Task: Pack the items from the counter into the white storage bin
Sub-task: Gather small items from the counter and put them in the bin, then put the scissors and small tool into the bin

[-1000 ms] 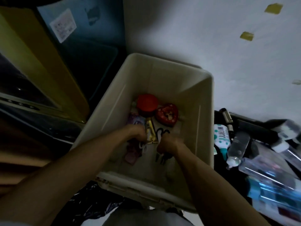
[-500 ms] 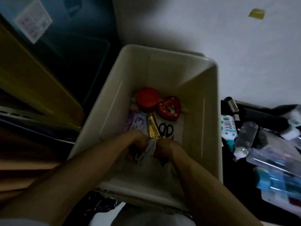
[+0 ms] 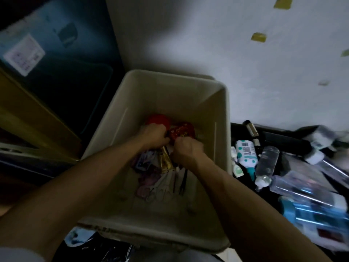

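The white storage bin stands open in the middle, and both my arms reach down into it. My left hand lies with fingers curled between a red round lid and a red heart-shaped tin, touching the tin's left edge. My right hand is curled just below the tin, over the handles of black scissors. What either hand grips is hidden. A gold tube, a purple packet and a pale bag lie on the bin floor.
To the right of the bin, a dark counter holds a white dotted bottle, a clear bottle, a black cylinder and several clear and blue packs. A blue lidded container and a yellow panel stand at left. Behind is a white wall.
Both hands have moved from the near part of the bin floor to the far end by the heart tin. The pale bag that was between them now lies on the floor.
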